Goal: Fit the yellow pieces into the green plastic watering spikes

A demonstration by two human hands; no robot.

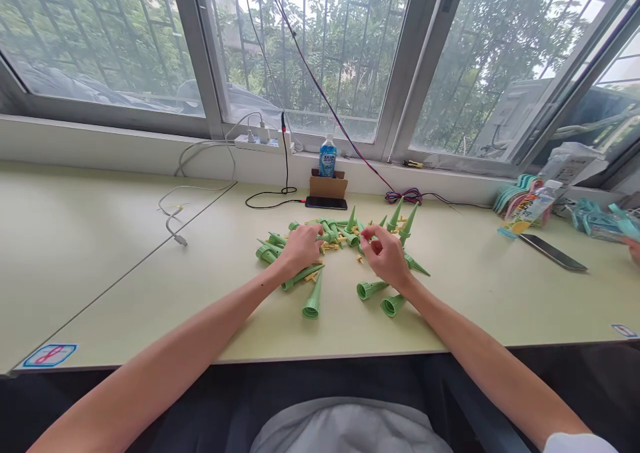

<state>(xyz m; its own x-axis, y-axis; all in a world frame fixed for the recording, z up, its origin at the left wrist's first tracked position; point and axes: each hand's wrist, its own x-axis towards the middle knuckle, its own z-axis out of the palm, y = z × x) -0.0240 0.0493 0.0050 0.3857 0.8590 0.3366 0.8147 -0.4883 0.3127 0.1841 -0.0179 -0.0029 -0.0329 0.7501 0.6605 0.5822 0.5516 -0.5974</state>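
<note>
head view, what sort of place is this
Probably an indoor workroom or office: a long tabletop with green cones spread over it, a power strip under the windows, and stickers along the table's front edge.

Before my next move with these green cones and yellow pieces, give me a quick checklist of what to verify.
1. Left hand gripping a part: cannot tell; it is at the pile, fingers partly hidden.
2. Right hand gripping a part: cannot tell; fingers bunched, anything between them too small to make out.
3. Yellow pieces apart from green cones: not ok, they lie mixed.
4. Nearest cone back from the table edge: ok.
5. Blue bottle upright: ok, beyond the phone.
6. Other person's hand apart from yours: ok, at the far right.
</note>
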